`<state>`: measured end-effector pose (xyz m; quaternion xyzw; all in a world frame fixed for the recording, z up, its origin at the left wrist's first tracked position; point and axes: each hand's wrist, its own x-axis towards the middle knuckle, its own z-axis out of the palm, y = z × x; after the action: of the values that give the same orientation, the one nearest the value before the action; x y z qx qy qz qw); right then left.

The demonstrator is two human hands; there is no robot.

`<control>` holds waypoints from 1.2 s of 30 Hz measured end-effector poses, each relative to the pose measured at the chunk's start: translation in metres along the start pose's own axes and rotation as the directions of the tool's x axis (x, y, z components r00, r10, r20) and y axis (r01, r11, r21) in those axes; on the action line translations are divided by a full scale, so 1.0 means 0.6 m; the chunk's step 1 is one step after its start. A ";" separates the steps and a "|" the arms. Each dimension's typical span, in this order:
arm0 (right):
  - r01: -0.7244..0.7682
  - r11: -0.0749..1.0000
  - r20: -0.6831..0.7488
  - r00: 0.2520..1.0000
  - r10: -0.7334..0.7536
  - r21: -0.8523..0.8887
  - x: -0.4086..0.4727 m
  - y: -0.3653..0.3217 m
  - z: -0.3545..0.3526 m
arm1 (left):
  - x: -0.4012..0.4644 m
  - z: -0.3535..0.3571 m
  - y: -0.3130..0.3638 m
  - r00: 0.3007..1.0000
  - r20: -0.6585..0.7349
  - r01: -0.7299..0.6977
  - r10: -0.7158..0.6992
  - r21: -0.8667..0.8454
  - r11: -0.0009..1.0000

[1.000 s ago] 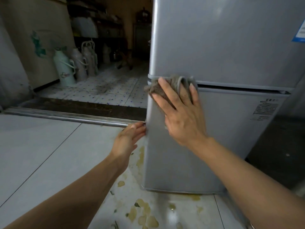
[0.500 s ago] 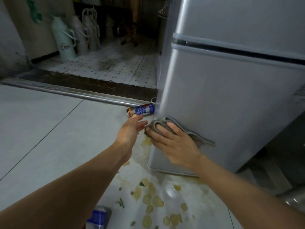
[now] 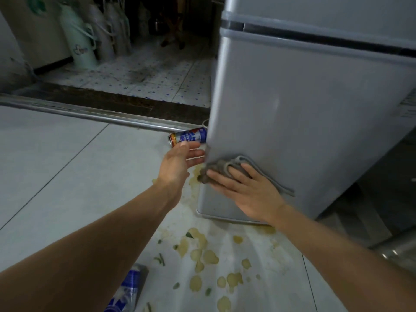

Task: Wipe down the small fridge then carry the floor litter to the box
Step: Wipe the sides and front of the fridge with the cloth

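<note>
Now that your right hand (image 3: 252, 190), fingers flat on the grey cloth (image 3: 227, 167), has swept down to the fridge (image 3: 315, 122) door's bottom corner (left hand (image 3: 177, 163) open alongside), wiping looks nearly done; the can (image 3: 189, 136) awaits.

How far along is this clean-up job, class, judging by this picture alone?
Done: nothing can be confirmed finished. In hand: the right hand presses a grey cloth low on the fridge door; the left hand is open beside its edge. Left: a can, a blue wrapper and yellowish scraps lie on the floor. No box shows.
</note>
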<state>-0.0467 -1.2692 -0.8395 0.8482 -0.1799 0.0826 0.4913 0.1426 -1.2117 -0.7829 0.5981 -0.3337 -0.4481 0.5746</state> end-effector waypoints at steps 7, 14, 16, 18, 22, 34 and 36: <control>-0.031 0.999 -0.129 0.991 0.032 0.012 -0.015 0.113 -0.033 | -0.018 0.021 0.006 0.988 0.037 -0.151 0.147 0.259 0.954; -0.436 0.883 -0.205 0.861 0.465 0.172 -0.027 0.143 -0.016 | -0.001 0.044 0.009 0.969 -0.045 -0.170 0.244 0.597 0.784; -0.351 0.922 -0.179 0.908 0.378 0.164 -0.059 0.093 0.009 | 0.002 0.043 0.009 0.967 -0.040 -0.172 0.251 0.622 0.764; -0.185 0.975 -0.102 0.975 0.198 0.126 -0.104 0.052 0.031 | -0.001 0.044 0.008 0.969 -0.035 -0.169 0.245 0.629 0.759; 0.014 0.992 0.003 1.000 -0.014 0.122 -0.144 0.046 0.034 | -0.007 0.048 0.009 0.970 -0.033 -0.167 0.241 0.627 0.761; -0.632 0.707 -0.186 0.690 0.700 0.317 -0.178 0.115 0.051 | -0.014 0.059 -0.016 0.955 -0.070 -0.172 0.289 0.663 0.728; -0.645 0.707 -0.077 0.721 0.689 0.291 -0.207 0.061 0.068 | -0.012 0.056 -0.012 0.959 -0.054 -0.169 0.279 0.683 0.711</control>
<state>-0.1768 -1.2932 -0.8702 0.7675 -0.4186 0.3528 0.3336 0.1080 -1.2174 -0.7869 0.7520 -0.4976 -0.1772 0.3942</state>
